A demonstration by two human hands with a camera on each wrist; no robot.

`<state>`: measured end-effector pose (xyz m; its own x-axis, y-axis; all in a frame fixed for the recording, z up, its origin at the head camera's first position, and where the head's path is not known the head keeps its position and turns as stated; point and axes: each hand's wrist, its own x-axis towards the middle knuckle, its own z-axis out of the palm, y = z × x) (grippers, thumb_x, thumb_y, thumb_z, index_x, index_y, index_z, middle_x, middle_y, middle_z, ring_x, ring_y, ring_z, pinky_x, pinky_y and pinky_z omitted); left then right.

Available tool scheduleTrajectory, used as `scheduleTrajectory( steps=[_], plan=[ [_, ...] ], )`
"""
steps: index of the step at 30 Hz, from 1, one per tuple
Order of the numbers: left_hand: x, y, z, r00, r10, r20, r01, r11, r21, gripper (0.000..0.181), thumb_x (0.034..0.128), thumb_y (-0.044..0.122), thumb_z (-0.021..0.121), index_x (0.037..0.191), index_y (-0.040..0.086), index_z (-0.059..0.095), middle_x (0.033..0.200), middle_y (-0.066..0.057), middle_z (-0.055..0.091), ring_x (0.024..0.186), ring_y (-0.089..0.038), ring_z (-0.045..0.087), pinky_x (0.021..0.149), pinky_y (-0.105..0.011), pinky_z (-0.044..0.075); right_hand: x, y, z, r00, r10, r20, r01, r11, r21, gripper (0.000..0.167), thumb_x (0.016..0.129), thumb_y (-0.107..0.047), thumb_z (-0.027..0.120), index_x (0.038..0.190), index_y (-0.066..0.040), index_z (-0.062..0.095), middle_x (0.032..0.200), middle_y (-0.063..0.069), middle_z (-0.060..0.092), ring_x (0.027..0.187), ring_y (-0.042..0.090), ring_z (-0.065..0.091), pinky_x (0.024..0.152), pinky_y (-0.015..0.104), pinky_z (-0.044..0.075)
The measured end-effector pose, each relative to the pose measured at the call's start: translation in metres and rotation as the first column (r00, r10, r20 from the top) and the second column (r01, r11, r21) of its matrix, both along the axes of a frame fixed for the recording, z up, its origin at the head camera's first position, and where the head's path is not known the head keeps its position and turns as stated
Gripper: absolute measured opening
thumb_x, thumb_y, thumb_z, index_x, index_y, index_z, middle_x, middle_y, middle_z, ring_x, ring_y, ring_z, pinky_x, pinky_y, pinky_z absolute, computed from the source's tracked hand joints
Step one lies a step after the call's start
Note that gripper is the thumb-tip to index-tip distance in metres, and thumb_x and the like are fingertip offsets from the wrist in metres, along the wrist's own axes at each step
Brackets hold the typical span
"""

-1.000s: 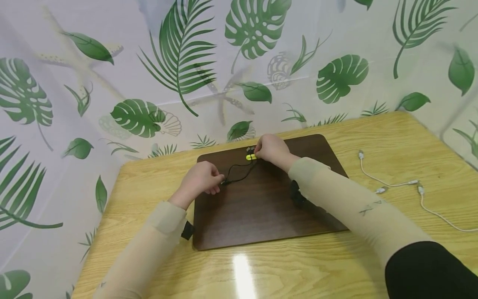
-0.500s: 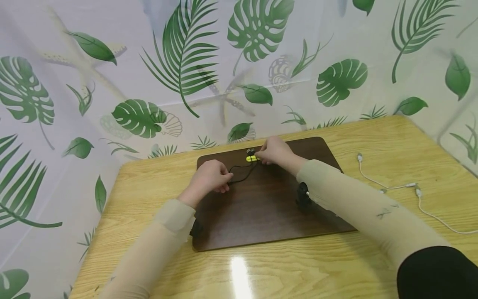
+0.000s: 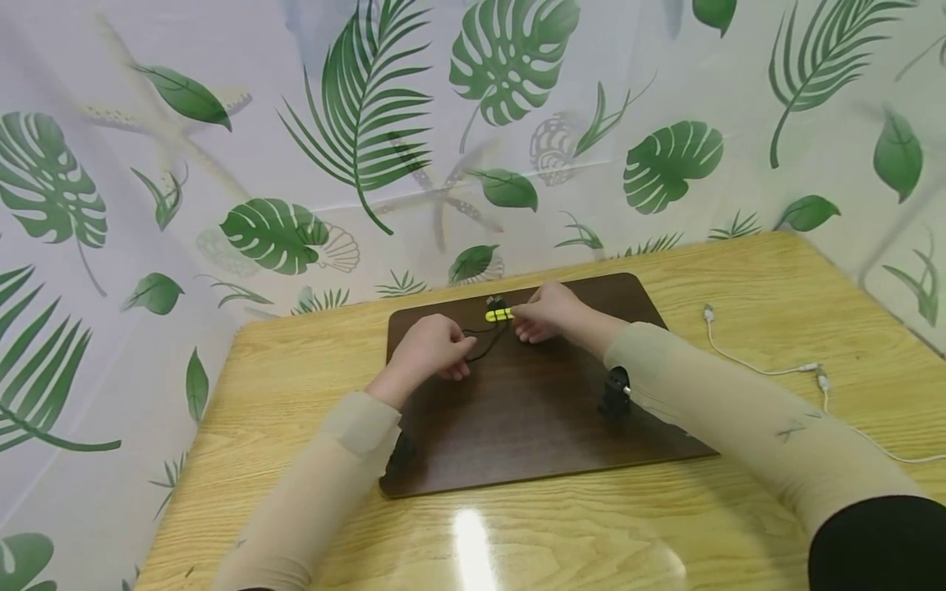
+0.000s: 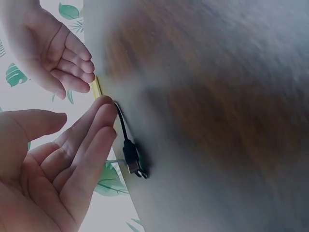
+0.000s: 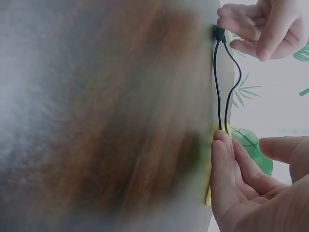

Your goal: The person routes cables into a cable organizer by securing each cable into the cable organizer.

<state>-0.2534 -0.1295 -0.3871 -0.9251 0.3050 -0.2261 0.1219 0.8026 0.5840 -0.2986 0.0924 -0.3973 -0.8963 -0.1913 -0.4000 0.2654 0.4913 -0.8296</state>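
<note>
A short black cable point(image 3: 485, 351) lies in a loop on a dark brown board point(image 3: 510, 410). Its small plug point(image 4: 130, 153) rests beside the fingertips in the left wrist view. My left hand point(image 3: 434, 346) hovers at the loop's left side, thumb apart from the fingers, partly covering the cable. A bright yellow strip point(image 3: 498, 315) lies by the cable's USB end point(image 3: 495, 302) near the board's far edge. My right hand point(image 3: 550, 313) is at the strip's right end, fingertips near or touching strip and cable in the right wrist view, its thumb standing apart.
White cables point(image 3: 761, 369) lie on the wooden table point(image 3: 296, 386) right of the board. A leaf-printed cloth point(image 3: 414, 148) hangs behind the table. Black wrist cameras point(image 3: 615, 392) hang under the forearms, close to the board.
My left hand has slid right, away from the cable's left end and over the loop. My right hand has shifted slightly right and nearer, leaving more of the yellow strip showing.
</note>
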Motion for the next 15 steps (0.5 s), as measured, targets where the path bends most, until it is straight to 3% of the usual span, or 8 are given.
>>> scheduleTrajectory(
  steps=[7, 15],
  plan=[
    [-0.001, 0.007, -0.002, 1.0, 0.011, 0.022, -0.012, 0.998, 0.07, 0.039, 0.1092, 0.025, 0.06, 0.087, -0.001, 0.078, 0.075, -0.01, 0.081, 0.062, -0.016, 0.077, 0.062, -0.029, 0.064, 0.009, 0.003, 0.001, 0.995, -0.013, 0.094, 0.022, 0.995, -0.094, 0.042, 0.112, -0.021, 0.054, 0.121, 0.018, 0.068, 0.072, 0.001, 0.073, 0.06, 0.006, 0.071, 0.063, 0.021, 0.062],
    [-0.002, 0.016, -0.004, 0.999, 0.012, 0.031, -0.015, 0.994, 0.106, 0.042, 0.1106, 0.026, 0.058, 0.089, -0.003, 0.078, 0.077, -0.013, 0.081, 0.061, -0.016, 0.076, 0.06, -0.029, 0.064, 0.015, 0.011, 0.004, 0.992, -0.019, 0.127, 0.032, 0.994, -0.101, 0.042, 0.112, -0.022, 0.055, 0.121, 0.017, 0.067, 0.07, 0.002, 0.074, 0.062, 0.007, 0.072, 0.064, 0.022, 0.062]
  ],
)
